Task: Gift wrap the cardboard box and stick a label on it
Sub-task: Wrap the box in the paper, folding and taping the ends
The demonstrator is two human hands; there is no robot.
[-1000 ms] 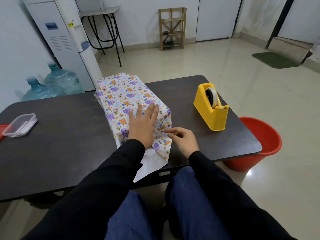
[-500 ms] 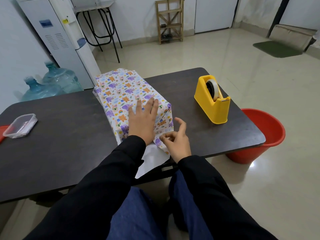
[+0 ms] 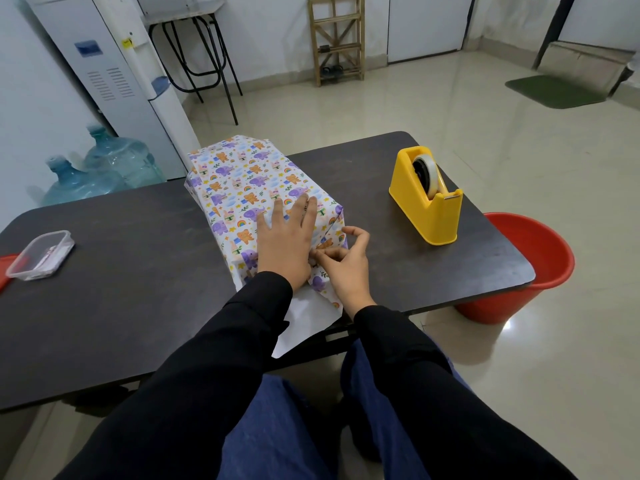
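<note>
plastic container [image 3: 40,254]: far left, near table [image 3: 138,289] edge.
cardboard box [image 3: 256,188]: mid-table, top and sides covered; near end open, wrapping paper [image 3: 304,315] flap overhanging near edge.
left hand [image 3: 287,244]: fingers straight, pressing box top.
right hand [image 3: 343,268]: fingertips pinching paper fold at near end.
tape dispenser [image 3: 427,195]: right, well apart; bare tabletop between.
label: none seen; judged pending, as is taping.

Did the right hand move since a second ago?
Yes. The right hand slid left, away from the yellow tape dispenser, onto the wrapped box at its near end.
</note>
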